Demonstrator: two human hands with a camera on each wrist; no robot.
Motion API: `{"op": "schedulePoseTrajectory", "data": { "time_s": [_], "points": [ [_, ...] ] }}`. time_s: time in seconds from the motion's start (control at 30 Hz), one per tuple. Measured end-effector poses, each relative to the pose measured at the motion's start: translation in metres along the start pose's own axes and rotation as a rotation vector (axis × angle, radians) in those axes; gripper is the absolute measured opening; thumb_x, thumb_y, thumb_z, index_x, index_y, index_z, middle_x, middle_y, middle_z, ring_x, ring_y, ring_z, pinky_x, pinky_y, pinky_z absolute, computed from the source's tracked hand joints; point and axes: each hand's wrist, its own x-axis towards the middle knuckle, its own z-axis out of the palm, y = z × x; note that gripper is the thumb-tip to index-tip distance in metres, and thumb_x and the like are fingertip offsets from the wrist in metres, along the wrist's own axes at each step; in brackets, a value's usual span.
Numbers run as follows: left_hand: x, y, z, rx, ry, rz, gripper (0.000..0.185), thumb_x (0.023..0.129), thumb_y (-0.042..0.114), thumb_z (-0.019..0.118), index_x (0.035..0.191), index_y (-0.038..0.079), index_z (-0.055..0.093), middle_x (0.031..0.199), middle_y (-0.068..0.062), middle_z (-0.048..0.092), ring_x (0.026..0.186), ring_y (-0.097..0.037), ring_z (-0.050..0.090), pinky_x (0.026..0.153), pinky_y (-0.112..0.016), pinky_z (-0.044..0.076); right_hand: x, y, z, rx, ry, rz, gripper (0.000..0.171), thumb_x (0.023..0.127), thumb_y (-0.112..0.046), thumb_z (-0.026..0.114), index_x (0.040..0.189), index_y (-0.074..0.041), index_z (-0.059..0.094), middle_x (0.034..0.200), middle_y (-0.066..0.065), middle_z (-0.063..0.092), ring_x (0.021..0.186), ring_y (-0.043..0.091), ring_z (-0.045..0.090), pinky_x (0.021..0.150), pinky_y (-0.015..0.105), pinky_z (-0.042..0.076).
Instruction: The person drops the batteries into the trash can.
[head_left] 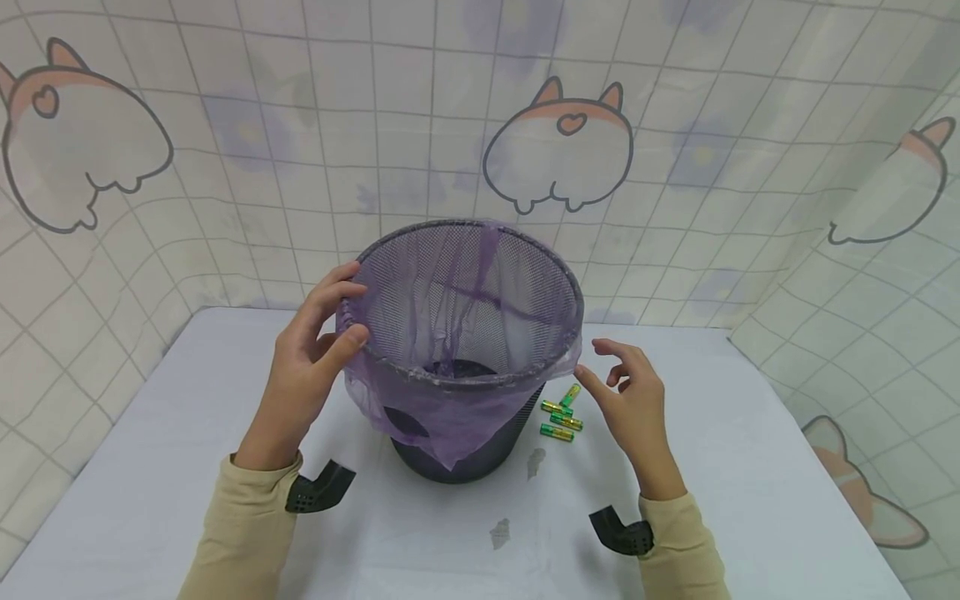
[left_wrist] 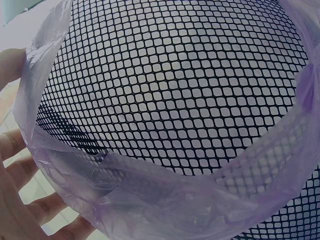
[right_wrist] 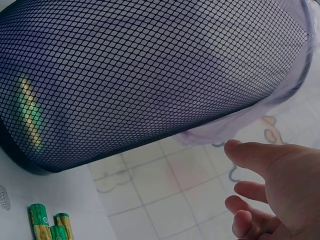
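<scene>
A black mesh wastebasket (head_left: 480, 462) stands in the middle of the table, lined with a thin purple plastic bag (head_left: 442, 417) folded over its rim. My left hand (head_left: 315, 350) grips the bag's edge at the left rim, thumb over the top and fingers outside. The left wrist view shows the bag (left_wrist: 165, 200) bunched over the mesh (left_wrist: 175, 85). My right hand (head_left: 626, 392) hovers open just off the right rim, fingers spread, touching nothing; the right wrist view shows its fingers (right_wrist: 260, 160) a short way below the bag's edge (right_wrist: 220, 132).
Several green and gold batteries (head_left: 562, 417) lie on the white table (head_left: 750, 467) right of the basket's base, also in the right wrist view as batteries (right_wrist: 47, 225). A cartoon-print curtain (head_left: 675, 125) hangs behind and at both sides.
</scene>
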Motion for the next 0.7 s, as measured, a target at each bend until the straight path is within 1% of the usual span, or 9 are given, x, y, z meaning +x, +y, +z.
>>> {"op": "schedulePoseTrajectory", "data": {
  "time_s": [0.17,0.37,0.47,0.7],
  "points": [
    [0.000,0.000,0.000,-0.008,0.002,0.001,0.041,0.095,0.008,0.055,0.135,0.012,0.050,0.155,0.007,0.035,0.145,-0.021,0.031,0.100,-0.020,0.042,0.001,0.003,0.002,-0.002,-0.006,0.001,0.043,0.082,-0.018,0.077,0.122,-0.009,0.063,0.114,0.009,0.065,0.074,0.014,0.045,0.067,0.029,0.040],
    [0.000,0.001,0.001,-0.017,0.002,0.001,0.041,0.095,0.008,0.055,0.135,0.011,0.050,0.155,0.006,0.035,0.145,-0.022,0.031,0.099,-0.019,0.042,0.001,0.006,0.003,-0.014,-0.024,0.015,0.043,0.082,-0.019,0.076,0.122,-0.009,0.063,0.115,0.009,0.065,0.074,0.015,0.045,0.067,0.022,0.036],
    [0.000,0.001,0.001,-0.020,0.002,0.003,0.041,0.095,0.008,0.055,0.135,0.009,0.050,0.155,0.006,0.035,0.145,-0.022,0.031,0.098,-0.018,0.042,0.001,0.008,0.004,-0.025,-0.036,0.029,0.043,0.083,-0.020,0.076,0.123,-0.009,0.063,0.116,0.009,0.064,0.075,0.015,0.045,0.068,0.021,0.035],
    [0.001,0.000,0.001,-0.022,0.002,0.008,0.041,0.095,0.007,0.055,0.135,0.004,0.048,0.156,0.006,0.035,0.145,-0.023,0.031,0.097,-0.018,0.042,0.002,0.013,0.005,-0.044,-0.070,0.072,0.044,0.085,-0.021,0.075,0.124,-0.008,0.061,0.119,0.011,0.063,0.078,0.017,0.046,0.071,0.025,0.035]
  ]
}}
